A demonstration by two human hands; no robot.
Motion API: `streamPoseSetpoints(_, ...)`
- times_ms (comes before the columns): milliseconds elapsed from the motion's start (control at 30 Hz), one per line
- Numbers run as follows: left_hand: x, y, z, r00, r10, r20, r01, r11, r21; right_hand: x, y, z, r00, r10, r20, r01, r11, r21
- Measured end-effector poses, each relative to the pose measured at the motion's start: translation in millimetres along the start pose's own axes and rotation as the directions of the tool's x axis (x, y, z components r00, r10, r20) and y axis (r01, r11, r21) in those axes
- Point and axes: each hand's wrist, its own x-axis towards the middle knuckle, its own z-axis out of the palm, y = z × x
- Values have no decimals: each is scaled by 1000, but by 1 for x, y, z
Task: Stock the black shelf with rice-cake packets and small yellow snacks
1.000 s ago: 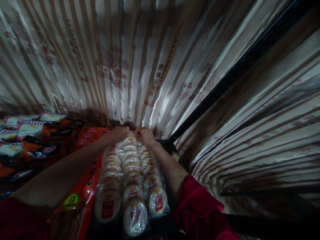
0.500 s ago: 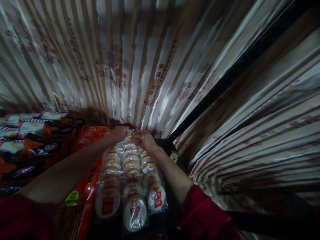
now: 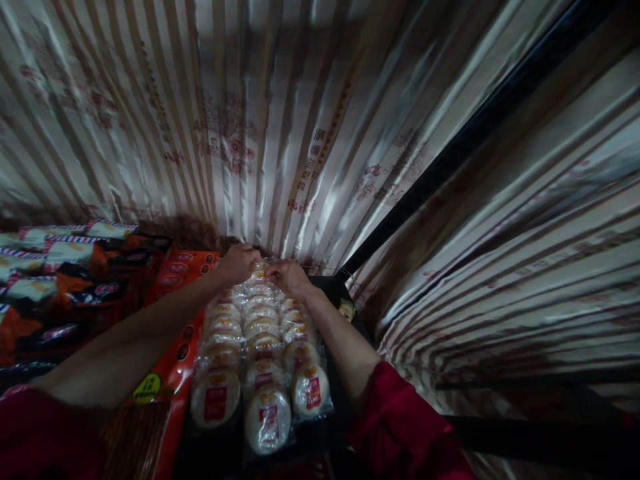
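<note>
My left hand (image 3: 241,262) and right hand (image 3: 290,277) are curled at the far end of the wrapped discs (image 3: 263,347); I cannot tell their grip. Three rows lie beside the orange packet (image 3: 175,370).

On the shelf (image 3: 334,291) my feed shows wrapped rounds (image 3: 267,417) in three rows running away from me. I have the left hand (image 3: 241,262) and right hand (image 3: 287,277) near each other at the far end of the middle row. Left of the rows lies a long bag (image 3: 186,363); left of that, smaller packets (image 3: 103,291). Behind everything I see a curtain (image 3: 225,100). A post (image 3: 415,207) slants up rightward from the shelf's far right corner, and I see more sheeting (image 3: 525,267) right of it.
</note>
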Motion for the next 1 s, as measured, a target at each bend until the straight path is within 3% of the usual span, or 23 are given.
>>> streamPoseSetpoints(133, -3, -1, -3, 992, 114, 44, -116, 992, 46, -2, -1, -1, 999, -45, -16, 45, 999, 6)
streamPoseSetpoints(367, -8, 4, -7, 984, 37, 177, -51, 996, 74, -6, -8, -6, 1000, 6, -13, -6, 1000, -5)
streamPoseSetpoints(700, -9, 18, -14, 973, -74, 217, 52, 993, 105, -5, -3, -2, 998, 39, -47, -38, 999, 21)
streamPoseSetpoints(1000, -12, 20, -10, 988, -46, 151, 26, 991, 131, -6, -5, -6, 996, 83, -33, -82, 996, 30)
